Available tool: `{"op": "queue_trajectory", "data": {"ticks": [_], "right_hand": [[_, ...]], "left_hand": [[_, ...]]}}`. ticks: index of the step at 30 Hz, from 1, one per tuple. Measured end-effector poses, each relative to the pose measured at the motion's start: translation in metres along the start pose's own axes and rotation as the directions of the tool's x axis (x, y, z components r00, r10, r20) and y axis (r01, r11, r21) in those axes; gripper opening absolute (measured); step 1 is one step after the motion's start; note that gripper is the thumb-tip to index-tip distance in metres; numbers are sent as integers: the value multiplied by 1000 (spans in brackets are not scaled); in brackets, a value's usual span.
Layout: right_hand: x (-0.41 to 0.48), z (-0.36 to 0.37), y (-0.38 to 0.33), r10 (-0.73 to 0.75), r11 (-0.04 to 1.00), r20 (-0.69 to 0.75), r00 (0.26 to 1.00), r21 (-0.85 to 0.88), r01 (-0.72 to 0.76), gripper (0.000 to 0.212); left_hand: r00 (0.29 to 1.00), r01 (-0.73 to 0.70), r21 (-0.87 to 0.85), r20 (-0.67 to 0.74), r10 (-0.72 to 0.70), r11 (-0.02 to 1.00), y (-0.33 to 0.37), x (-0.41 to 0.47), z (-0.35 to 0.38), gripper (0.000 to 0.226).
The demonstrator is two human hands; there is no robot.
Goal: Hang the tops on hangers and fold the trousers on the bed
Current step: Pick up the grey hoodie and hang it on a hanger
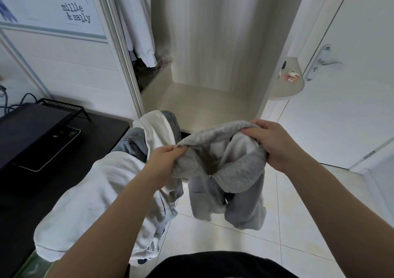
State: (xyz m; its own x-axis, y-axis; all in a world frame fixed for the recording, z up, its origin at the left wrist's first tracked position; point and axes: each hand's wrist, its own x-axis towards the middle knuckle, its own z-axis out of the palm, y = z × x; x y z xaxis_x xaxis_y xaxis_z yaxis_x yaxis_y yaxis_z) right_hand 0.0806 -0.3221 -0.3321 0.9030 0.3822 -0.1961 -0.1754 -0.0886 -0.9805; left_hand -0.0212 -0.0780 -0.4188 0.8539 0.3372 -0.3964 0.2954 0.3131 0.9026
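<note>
The grey hoodie [241, 164] is up in the air in front of me, over the floor [277, 224]. It is not on a hanger. I hold it with my 2 grips. My left grip [168, 156] pinches the soft edge on 1 side. My right grip [275, 143] is curled tight round the bunched cloth on the other side. The rest of the hoodie hangs down between my arms, and I can see its zip [211, 179] in the middle.

Just beside my left arm is a heap of white and grey clothes [96, 182]. It hangs over something I cannot see.

Behind the hoodie is an open wardrobe [202, 64]. White clothes [138, 22] hang at its left side.

On my left is a black worktop [32, 192] with a black screen [32, 133] on it. On my right is a white door [351, 86] with a silver handle [326, 62], and a small round shelf [290, 86] near it.
</note>
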Motion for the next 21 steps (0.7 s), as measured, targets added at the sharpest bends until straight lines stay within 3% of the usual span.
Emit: {"op": "queue_trajectory", "data": {"ticks": [4, 8, 10, 11, 12, 14, 15, 17, 19, 21], "right_hand": [[6, -15, 11, 83, 996, -14, 996, 20, -83, 7], [12, -20, 14, 105, 994, -7, 994, 42, -105, 6], [13, -19, 13, 98, 994, 36, 995, 47, -99, 9], [13, -16, 12, 93, 994, 59, 994, 44, -96, 12], [13, -11, 11, 89, 995, 79, 993, 41, -93, 13], [15, 0, 8, 87, 995, 101, 991, 37, -91, 13], [16, 6, 6, 92, 994, 101, 991, 42, -96, 13], [19, 19, 4, 109, 991, 89, 990, 70, -115, 12], [22, 30, 1, 128, 985, 88, 988, 104, -137, 11], [25, 36, -1, 153, 980, 101, 983, 117, -164, 9]], "left_hand": [[974, 130, -335, 218, -58, 933, 0, -3, 4, 37], [923, 272, -312, 352, -155, 910, -4, -7, 3, 44], [914, 299, -225, 345, -212, 927, -7, -5, 0, 41], [937, 259, -148, 277, -211, 954, -7, -4, 0, 38], [968, 179, -8, 177, -175, 984, -6, -3, 2, 34], [999, 43, 336, -37, -33, 941, 0, -5, 8, 43], [998, -1, 424, -58, 29, 905, 4, -6, 10, 55], [994, -107, 479, 56, 91, 871, 9, -11, 12, 70], [983, -182, 636, 128, 130, 750, 4, -13, 13, 56], [977, -167, 738, 34, 211, 653, -3, -10, 14, 34]]}}
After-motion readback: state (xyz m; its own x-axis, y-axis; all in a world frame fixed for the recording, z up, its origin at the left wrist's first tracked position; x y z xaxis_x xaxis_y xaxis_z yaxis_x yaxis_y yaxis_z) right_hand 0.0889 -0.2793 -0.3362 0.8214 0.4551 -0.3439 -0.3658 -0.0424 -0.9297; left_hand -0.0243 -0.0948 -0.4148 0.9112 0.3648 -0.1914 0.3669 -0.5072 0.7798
